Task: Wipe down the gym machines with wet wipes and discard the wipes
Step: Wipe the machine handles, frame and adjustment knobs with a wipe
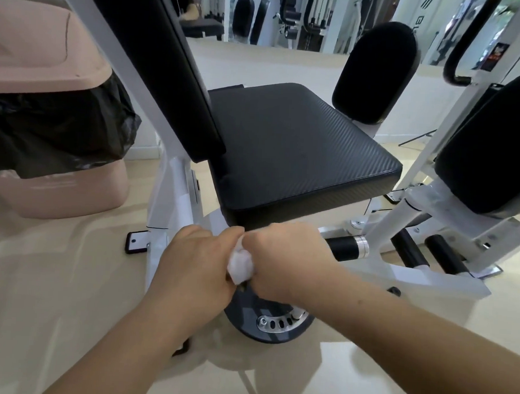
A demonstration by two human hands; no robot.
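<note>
Pinching balled white wipe [241, 266] between left hand [196, 262] and right hand [283, 257], both curled round it. Sits just below seat [299, 145] front edge. Probably light, soft, damp, limp: grip whole wad, not a corner. 12 o'clock: ribbed black vinyl seat on glossy white steel frame [169, 193]. 10 o'clock: pink plastic bin [44, 53], black liner [56, 128].

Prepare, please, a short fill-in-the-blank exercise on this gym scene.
1. The left hand and the right hand together hold a crumpled wipe coloured ____.
2. The bin with the dark liner is ____.
3. The seat pad beyond both hands is ____.
Missing words: white; pink; black.
</note>
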